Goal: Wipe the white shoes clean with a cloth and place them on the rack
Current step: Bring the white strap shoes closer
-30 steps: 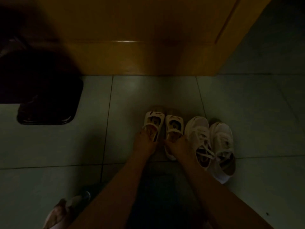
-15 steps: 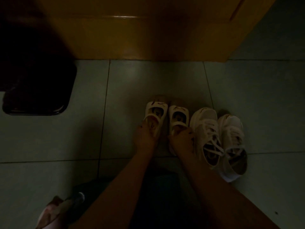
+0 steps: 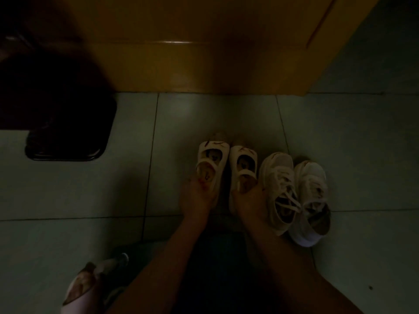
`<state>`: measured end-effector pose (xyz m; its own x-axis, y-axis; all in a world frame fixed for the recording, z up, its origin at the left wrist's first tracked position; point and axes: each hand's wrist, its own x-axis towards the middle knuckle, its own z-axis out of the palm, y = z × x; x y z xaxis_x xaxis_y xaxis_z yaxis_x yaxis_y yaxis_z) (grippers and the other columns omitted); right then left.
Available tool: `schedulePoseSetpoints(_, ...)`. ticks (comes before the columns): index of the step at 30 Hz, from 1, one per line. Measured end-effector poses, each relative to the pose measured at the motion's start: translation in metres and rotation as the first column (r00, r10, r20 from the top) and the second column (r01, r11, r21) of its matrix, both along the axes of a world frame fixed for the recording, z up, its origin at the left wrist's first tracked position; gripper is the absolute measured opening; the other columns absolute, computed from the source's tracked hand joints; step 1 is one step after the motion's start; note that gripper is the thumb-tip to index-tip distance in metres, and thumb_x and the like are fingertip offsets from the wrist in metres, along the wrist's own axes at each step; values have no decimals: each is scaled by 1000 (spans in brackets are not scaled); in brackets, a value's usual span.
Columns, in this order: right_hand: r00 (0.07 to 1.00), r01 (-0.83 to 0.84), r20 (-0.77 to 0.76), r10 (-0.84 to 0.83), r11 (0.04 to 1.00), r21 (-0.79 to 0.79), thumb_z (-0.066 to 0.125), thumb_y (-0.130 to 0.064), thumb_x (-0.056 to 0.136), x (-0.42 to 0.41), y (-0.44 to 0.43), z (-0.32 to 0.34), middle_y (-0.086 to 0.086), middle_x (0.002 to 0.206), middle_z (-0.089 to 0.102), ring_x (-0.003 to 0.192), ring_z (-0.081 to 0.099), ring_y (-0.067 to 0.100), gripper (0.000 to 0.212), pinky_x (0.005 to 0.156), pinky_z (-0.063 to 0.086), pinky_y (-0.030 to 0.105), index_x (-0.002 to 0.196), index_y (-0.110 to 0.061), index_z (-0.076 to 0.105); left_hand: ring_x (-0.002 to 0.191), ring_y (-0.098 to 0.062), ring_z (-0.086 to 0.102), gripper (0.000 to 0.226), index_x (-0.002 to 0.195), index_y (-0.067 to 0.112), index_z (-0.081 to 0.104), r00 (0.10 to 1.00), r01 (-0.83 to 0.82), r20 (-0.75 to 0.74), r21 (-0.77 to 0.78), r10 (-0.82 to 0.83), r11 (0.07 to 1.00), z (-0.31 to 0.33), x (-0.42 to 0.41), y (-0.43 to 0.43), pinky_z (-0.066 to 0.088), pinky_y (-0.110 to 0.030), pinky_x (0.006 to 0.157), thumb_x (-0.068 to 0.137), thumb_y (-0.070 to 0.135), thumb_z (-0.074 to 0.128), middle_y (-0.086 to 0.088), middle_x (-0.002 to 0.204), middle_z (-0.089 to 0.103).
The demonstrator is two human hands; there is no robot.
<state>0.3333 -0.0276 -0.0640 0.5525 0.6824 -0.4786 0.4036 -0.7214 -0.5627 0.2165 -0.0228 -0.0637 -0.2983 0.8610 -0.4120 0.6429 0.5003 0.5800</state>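
Both hands are reaching forward, left hand (image 3: 197, 198) gripping the left strap shoe (image 3: 209, 162), right hand (image 3: 249, 200) gripping the right strap shoe (image 3: 242, 164), toes pointing away, laced sneakers (image 3: 292, 189) just right.

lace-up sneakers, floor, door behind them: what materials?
Lace-up sneakers: likely white mesh or canvas, matte with a woven look and flat fabric laces. Floor: glazed tile, grout lines and a soft sheen. Door: looks like varnished wood, a glossy highlight on its panel edge; dim light leaves this uncertain.

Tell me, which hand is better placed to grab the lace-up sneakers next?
The right hand, probably: it rests beside the lace-up sneakers, while the left hand sits farther off on the strap shoes.
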Motion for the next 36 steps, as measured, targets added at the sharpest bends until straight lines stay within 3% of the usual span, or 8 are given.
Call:
schedulePoseSetpoints(4,998,-53,43,49,995,85,64,-31,82,-4,-22,38,15,143,38,129,39,35,70,103,36,44,139,-10,30,107,-21,57,53,123,19,51,999,-45,34,101,41,994,39,-12,-28,43,-30,82,76,33,72,-3,118,58)
schedulePoseSetpoints(8,992,-116,56,112,990,85,65,-31,82,-12,-63,73,15,143,37,128,41,35,72,99,40,43,140,-8,28,109,-22,58,61,125,22,49,987,-108,132,156,87,982,63,-24,-76,51,-44,90,72,31,75,-2,119,59)
schedulePoseSetpoints(11,992,-119,-22,121,990,79,64,-34,82,-25,-107,88,15,143,37,126,43,35,72,99,41,43,139,-8,29,107,-22,59,56,122,20,50,962,-181,234,162,140,970,71,-28,-124,52,-43,89,72,30,74,-4,118,60)
schedulePoseSetpoints(16,985,-159,80,154,985,65,64,-36,82,-36,-168,93,17,136,45,123,46,33,67,102,40,41,136,-7,37,111,-24,56,53,128,16,50,964,-202,197,100,180,974,75,-30,-197,47,-38,95,81,34,66,-6,125,57)
schedulePoseSetpoints(22,983,-181,-33,179,980,-88,61,-37,85,-43,-210,85,14,143,36,127,42,33,74,101,42,44,143,-11,23,112,-27,55,56,132,18,46,968,-234,89,-8,234,972,62,-26,-244,46,-38,92,81,31,64,-9,124,56)
schedulePoseSetpoints(26,965,-235,80,249,959,-157,57,-41,87,-44,-221,81,15,144,34,127,42,33,73,100,41,41,143,-8,23,114,-28,52,58,133,21,44,968,-237,72,-28,238,971,54,-22,-257,46,-41,94,79,35,62,-8,126,53)
schedulePoseSetpoints(31,967,-238,53,250,956,-174,60,-41,85,-44,-221,78,14,143,34,124,45,34,75,95,44,42,142,-11,21,109,-28,56,58,132,20,43,978,-205,18,-14,206,979,58,-20,-257,49,-40,86,81,38,62,-9,122,55)
schedulePoseSetpoints(36,964,-245,50,262,945,-216,65,-39,82,-44,-230,77,13,144,32,125,43,33,81,96,43,41,143,-11,20,117,-29,52,66,139,22,35,985,-173,12,-52,174,984,56,-27,-261,47,-42,93,82,43,60,-8,132,49)
